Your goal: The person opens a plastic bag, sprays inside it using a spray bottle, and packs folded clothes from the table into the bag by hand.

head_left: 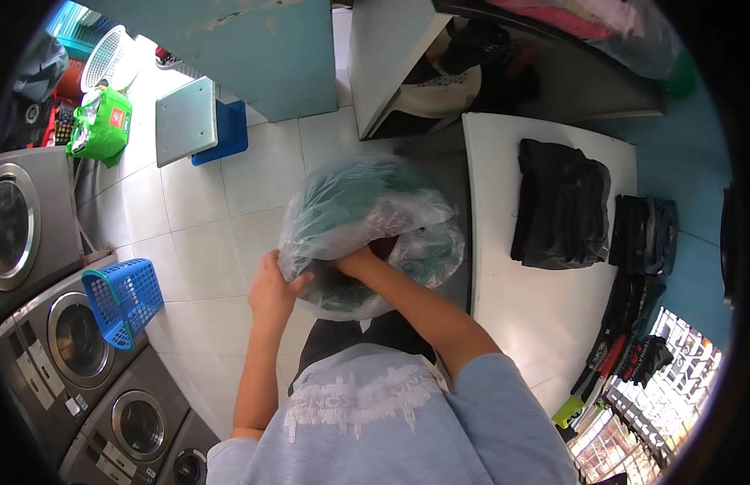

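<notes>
In front of my body stands a large clear plastic bag [350, 194], its mouth towards me. Something green shows through its sides, and dark and reddish items, too unclear to name, lie inside. My left hand [274, 284] is at the bag's left rim, thumb on the near side and fingers curled around the plastic. Reaching into the mouth of the bag is my right hand [357, 263]; its fingers are hidden inside, so what they hold cannot be seen.
To the right, a white table [500, 242] bears a stack of folded dark clothes [561, 206], with more dark garments [643, 234] beyond. Washing machines [80, 339] line the left, a blue basket [124, 303] on them. A metal-topped stool [185, 121] and green bag [104, 125] are further off.
</notes>
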Action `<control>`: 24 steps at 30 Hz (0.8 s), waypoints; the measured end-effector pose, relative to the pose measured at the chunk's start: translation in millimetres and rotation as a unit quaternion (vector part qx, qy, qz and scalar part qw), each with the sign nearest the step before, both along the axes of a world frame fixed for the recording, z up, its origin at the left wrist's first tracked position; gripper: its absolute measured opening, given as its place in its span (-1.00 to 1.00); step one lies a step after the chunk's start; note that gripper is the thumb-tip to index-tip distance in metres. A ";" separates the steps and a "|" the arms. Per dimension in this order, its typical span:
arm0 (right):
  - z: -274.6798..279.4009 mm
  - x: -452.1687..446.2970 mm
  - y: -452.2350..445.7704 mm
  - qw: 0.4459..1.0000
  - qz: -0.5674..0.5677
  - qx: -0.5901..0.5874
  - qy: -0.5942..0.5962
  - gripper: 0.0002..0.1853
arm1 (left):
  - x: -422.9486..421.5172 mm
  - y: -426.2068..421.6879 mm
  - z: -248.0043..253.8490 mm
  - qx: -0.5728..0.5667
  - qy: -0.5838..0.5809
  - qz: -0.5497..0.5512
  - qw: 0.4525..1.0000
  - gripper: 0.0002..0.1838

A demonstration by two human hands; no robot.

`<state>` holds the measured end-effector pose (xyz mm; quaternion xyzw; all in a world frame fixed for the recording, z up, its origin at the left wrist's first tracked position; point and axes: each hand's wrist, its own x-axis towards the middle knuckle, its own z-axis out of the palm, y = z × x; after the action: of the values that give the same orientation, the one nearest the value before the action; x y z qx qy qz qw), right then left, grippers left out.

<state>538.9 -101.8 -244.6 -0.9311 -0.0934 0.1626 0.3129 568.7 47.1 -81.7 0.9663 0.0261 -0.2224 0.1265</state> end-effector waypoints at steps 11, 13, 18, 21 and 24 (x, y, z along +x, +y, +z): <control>125.3 -67.2 -92.1 0.927 0.070 -0.318 0.188 -0.46 | 31.1 -76.2 -54.1 0.166 -0.284 -0.560 0.760 -0.55; 138.6 -90.8 -103.1 0.923 0.074 -0.312 0.212 -0.47 | 66.1 -67.8 -47.3 0.141 -0.244 -0.510 0.813 -0.44; 149.4 -104.4 -105.8 0.945 0.039 -0.276 0.170 -0.47 | 88.1 -70.5 13.7 0.042 -0.098 -0.372 0.922 -0.44; 149.4 -96.3 -96.3 0.982 -0.030 -0.183 0.047 -0.45 | 82.2 -84.5 42.6 -0.033 -0.127 -0.360 0.924 -0.58; 135.8 -66.0 -88.0 0.993 -0.089 -0.068 0.031 -0.42 | 71.7 -109.3 50.4 -0.150 -0.141 -0.338 0.918 -0.68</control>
<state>472.9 -189.7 -108.8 -0.9494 0.0108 0.1685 0.2647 640.4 -62.2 -31.3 0.9088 -0.3536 -0.1143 0.1898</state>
